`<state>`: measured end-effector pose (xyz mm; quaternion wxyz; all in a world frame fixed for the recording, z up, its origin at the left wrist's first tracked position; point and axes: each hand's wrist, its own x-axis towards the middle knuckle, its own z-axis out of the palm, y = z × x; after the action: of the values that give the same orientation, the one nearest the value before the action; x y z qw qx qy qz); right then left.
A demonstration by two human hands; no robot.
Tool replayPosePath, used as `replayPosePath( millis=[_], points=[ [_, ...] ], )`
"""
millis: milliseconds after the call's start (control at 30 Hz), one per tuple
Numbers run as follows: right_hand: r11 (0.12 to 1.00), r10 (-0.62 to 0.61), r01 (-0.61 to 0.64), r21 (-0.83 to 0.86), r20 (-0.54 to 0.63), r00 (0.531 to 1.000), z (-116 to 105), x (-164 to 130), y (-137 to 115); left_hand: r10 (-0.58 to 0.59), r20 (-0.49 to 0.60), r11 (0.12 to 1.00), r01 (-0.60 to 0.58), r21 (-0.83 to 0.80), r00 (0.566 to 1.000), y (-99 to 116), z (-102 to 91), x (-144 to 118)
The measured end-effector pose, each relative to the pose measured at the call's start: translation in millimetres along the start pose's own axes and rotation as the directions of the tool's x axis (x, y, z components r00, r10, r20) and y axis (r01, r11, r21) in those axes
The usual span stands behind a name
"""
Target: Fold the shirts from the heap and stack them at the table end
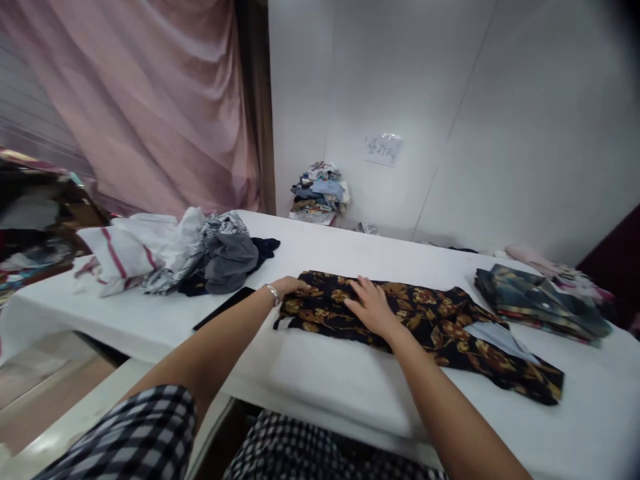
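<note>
A black shirt with brown and gold flowers (425, 303) lies folded into a long strip across the white table. A pale grey-blue patch shows near its right end, where a sleeve-like part stretches toward the table's front. My left hand (289, 287), with a bracelet at the wrist, grips the strip's left end; some of its fingers are hidden by the cloth. Flat on the middle of the shirt rests my right hand (373, 308), its fingers spread. Just left of the shirt, partly behind my left forearm, is a flat black item (223, 310).
A loose heap of white, grey and patterned clothes (175, 250) covers the table's left part. Folded dark plaid clothes (543, 300) are stacked at the right. Behind the white table (345, 393), a clothes pile (320, 190) stands by the wall, near a pink curtain (195, 100).
</note>
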<state>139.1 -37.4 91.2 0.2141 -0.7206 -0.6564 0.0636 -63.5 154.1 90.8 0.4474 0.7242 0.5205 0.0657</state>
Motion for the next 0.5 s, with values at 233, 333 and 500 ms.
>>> replayPosePath(
  millis=[233, 333, 500],
  points=[
    [0.996, -0.036, 0.052, -0.069, 0.220, 0.975, 53.9, 1.7, -10.4, 0.068, -0.063, 0.996, -0.065, 0.058, 0.996, 12.3, -8.2, -0.8],
    [0.998, -0.044, 0.053, -0.041, 0.190, 0.981, 59.3, -1.5, -8.4, 0.103, -0.039, 0.993, -0.101, 0.056, 0.994, 25.5, -14.2, -6.6],
    [0.964, -0.010, 0.001, 0.268, 0.034, 0.999, 58.0, 4.8, -1.2, 0.178, 0.068, 0.984, -0.178, -0.002, 0.982, 67.5, -14.6, -15.4]
  ],
)
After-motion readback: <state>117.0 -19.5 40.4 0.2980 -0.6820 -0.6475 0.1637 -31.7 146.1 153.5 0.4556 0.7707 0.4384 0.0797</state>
